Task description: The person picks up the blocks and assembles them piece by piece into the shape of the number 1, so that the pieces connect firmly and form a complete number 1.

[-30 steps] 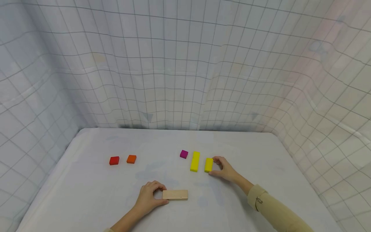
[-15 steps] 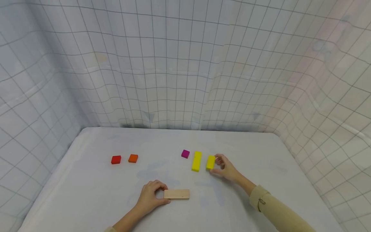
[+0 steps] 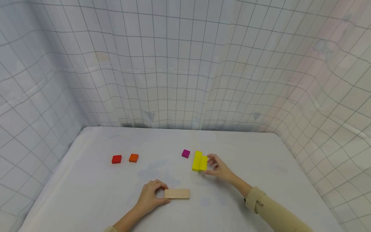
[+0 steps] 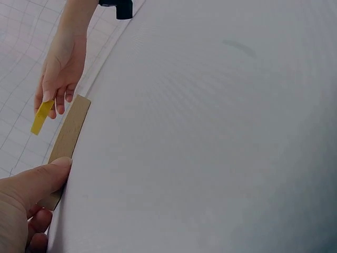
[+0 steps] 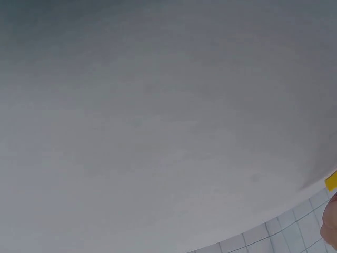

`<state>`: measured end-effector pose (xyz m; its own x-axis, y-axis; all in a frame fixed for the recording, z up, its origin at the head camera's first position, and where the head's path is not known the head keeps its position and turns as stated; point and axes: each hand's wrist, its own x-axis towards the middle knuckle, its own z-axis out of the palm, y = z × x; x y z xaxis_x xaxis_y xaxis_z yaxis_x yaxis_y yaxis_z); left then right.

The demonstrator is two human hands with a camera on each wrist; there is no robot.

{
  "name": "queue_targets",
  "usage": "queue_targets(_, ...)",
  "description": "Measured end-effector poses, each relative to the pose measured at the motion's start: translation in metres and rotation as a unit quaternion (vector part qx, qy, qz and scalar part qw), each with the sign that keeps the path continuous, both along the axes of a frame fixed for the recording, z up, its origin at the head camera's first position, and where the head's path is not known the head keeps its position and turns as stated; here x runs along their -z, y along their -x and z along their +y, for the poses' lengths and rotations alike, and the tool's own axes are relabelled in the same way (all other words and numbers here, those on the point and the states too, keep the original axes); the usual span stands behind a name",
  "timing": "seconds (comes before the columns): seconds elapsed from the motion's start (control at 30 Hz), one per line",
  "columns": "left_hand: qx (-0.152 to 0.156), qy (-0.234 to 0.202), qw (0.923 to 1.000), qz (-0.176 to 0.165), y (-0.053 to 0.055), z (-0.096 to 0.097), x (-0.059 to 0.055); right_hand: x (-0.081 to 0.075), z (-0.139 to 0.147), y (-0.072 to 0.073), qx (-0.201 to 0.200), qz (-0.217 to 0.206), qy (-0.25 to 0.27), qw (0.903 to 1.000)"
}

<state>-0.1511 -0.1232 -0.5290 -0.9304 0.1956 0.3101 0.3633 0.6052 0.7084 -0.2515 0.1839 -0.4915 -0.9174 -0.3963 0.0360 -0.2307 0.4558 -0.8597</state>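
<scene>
My left hand [image 3: 149, 197] pinches the left end of a plain wooden block [image 3: 177, 194], thumb on the near side; the left wrist view shows that thumb [image 4: 47, 174] pressed along it. The wooden block lies lengthwise from left to right on the table. At the right, my right hand [image 3: 220, 169] grips a short yellow block [image 3: 203, 163] between thumb and fingers. This block meets the right side of a longer yellow piece [image 3: 196, 165], which has a faint line across it. Only a corner of yellow and some fingers [image 5: 330, 219] show in the right wrist view.
A small purple block [image 3: 186, 153] lies just left of the yellow pieces. Farther left sit an orange block [image 3: 133, 158] and a red block [image 3: 117, 159]. The white-covered table [image 3: 87, 193] is enclosed by a grid-patterned curtain [image 3: 185, 64] at the back and sides.
My right hand has carried the short yellow block left, from a gap away to right against the longer yellow piece. The left hand stays on the wooden block, and the view has shifted slightly.
</scene>
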Motion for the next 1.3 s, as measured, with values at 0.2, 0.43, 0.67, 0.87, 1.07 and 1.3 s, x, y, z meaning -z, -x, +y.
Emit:
queue_targets(0.2,0.002,0.002,1.0,-0.002,0.0,0.0,-0.001,0.001,-0.014,-0.001,-0.031,-0.002,0.005,0.9995)
queue_targets(0.43,0.0,0.006,0.9999,-0.012,0.0,0.001,-0.002,0.0,-0.03,-0.002,-0.057,-0.001,-0.005,0.9984)
queue_targets(0.67,-0.007,0.011,0.9996,-0.024,0.001,0.001,-0.003,-0.001,-0.041,-0.003,-0.079,-0.001,-0.006,0.9968)
queue_targets(0.87,-0.008,0.015,0.9996,-0.025,0.001,0.001,-0.004,-0.003,-0.05,-0.006,-0.102,0.003,-0.003,0.9948)
queue_targets(1.07,-0.008,0.016,0.9993,-0.033,0.002,0.001,-0.005,-0.003,-0.059,-0.008,-0.12,-0.005,-0.015,0.9926)
queue_targets(1.3,-0.006,0.014,0.9993,-0.035,0.001,0.001,-0.005,-0.003,-0.069,-0.014,-0.142,-0.013,-0.029,0.9894)
